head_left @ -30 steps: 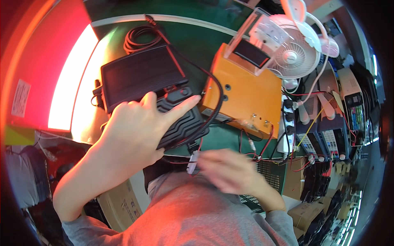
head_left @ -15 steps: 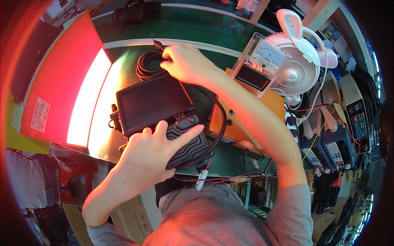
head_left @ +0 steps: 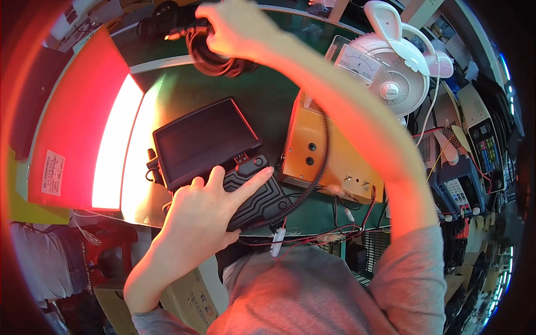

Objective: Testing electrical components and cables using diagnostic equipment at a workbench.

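My left hand [head_left: 204, 215] lies on a black device with a dark screen [head_left: 204, 139] and a ridged housing [head_left: 257, 202], fingers spread, index finger reaching near its round corner part. My right hand [head_left: 229, 30] is up at the back, fingers closed on a coiled black cable [head_left: 218, 66], whose plug end [head_left: 176, 33] sticks out leftward. A black ribbed lead runs from under my right arm down over an orange box [head_left: 304, 153] to the device. A white connector [head_left: 277, 242] on thin wires hangs at the front edge of the green bench [head_left: 262, 95].
Left stands a glowing red light panel [head_left: 75, 139]. A white fan [head_left: 391, 89] and a clear-framed analogue meter [head_left: 357, 64] are behind the orange box. Instruments [head_left: 483, 151] crowd the right. A seated person [head_left: 42, 259] by a red stool [head_left: 109, 257] is at lower left.
My right hand has moved from the white connector up to the coiled cable, which is now lifted toward the back, away from the device. My left hand has stayed on the device.
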The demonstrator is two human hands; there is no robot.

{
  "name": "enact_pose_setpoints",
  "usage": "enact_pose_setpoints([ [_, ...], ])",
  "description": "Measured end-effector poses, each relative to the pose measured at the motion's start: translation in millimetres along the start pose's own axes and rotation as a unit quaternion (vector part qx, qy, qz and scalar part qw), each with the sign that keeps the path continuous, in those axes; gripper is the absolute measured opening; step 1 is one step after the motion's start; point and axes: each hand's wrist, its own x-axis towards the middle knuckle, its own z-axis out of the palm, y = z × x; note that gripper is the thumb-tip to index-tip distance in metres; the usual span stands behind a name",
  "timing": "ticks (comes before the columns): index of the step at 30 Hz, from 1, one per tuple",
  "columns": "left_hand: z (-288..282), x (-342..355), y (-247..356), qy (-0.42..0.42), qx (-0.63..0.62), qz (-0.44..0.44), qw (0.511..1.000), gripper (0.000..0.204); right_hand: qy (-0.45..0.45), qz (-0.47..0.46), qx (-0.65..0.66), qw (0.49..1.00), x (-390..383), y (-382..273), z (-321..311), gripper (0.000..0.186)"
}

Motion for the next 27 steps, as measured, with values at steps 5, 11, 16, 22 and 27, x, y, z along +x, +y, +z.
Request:
enact_pose_setpoints([
  [5, 1.9, 3.9, 0.9, -0.001, -0.012, 0.025, 1.0, 0.094, -0.131, -0.063, 0.009, 0.989, -54.0, -39.3, -152.0, 0.032],
  [11, 3.4, -1.5, -0.1, -0.014, -0.008, -0.004, 1.0, 0.092, -0.263, -0.028, -0.071, 0.962, -140.4, -12.1, -160.7, 0.039],
  [16, 9.5, -7.4, 4.6, 0.033, -0.01, 0.001, 0.999, 0.089, -0.16, 0.025, -0.041, 0.986, -167.0, 6.0, -158.4, 0.035],
  [22, -6.1, -3.7, 18.9, 0.209, -0.193, 0.089, 0.954, 0.055, -0.069, 0.022, 0.064, 0.995, -173.9, 29.2, -155.4, 0.028],
  [27, -17.2, 43.1, 42.7, 0.398, -0.37, 0.033, 0.839, 0.098, -0.076, 0.167, 0.209, 0.961, -164.1, 1.8, -165.1, 0.052],
])
